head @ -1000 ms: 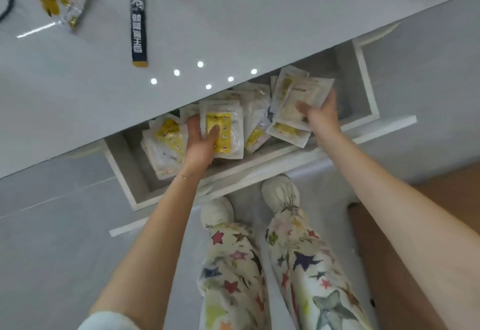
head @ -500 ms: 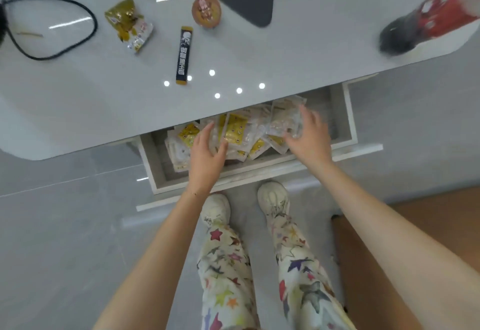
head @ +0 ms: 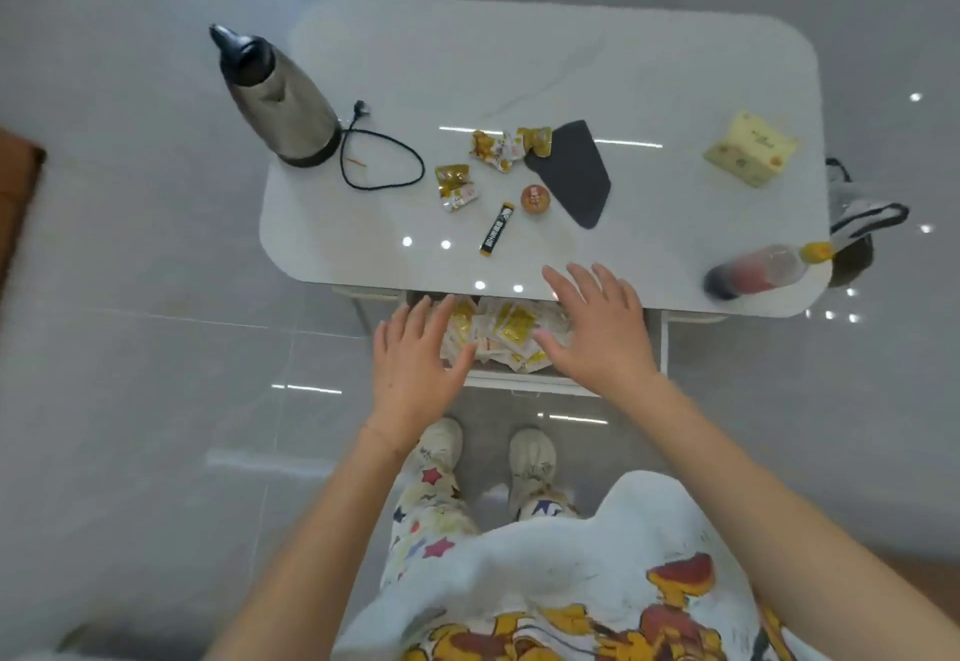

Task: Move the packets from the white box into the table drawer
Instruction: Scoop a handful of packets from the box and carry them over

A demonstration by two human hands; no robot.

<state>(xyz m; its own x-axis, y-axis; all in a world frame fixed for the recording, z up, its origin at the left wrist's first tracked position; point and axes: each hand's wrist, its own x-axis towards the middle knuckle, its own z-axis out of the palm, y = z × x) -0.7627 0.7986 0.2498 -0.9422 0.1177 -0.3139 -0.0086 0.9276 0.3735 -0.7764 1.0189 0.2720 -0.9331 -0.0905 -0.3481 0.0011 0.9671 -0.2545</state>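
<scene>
Several white and yellow packets (head: 506, 333) lie piled in the open table drawer (head: 524, 382) under the front edge of the white table (head: 649, 88). My left hand (head: 415, 369) hovers above the drawer's left part, fingers spread, holding nothing. Fingers apart and palm down, my right hand (head: 597, 327) is over the drawer's right part and the table edge, also without anything in it. A pale yellow box (head: 749, 147) sits at the table's far right; no white box shows.
On the table stand a steel kettle (head: 275, 99) with a black cord (head: 379, 156), snack wrappers (head: 501, 145), a black stick sachet (head: 496, 229), a small round cup (head: 535, 198), a dark flat object (head: 576, 171) and a lying bottle (head: 758, 270). Grey tiled floor surrounds it.
Both hands let go of the packets and lifted out of the drawer with fingers spread. The view pulled back and up, so the whole table now shows.
</scene>
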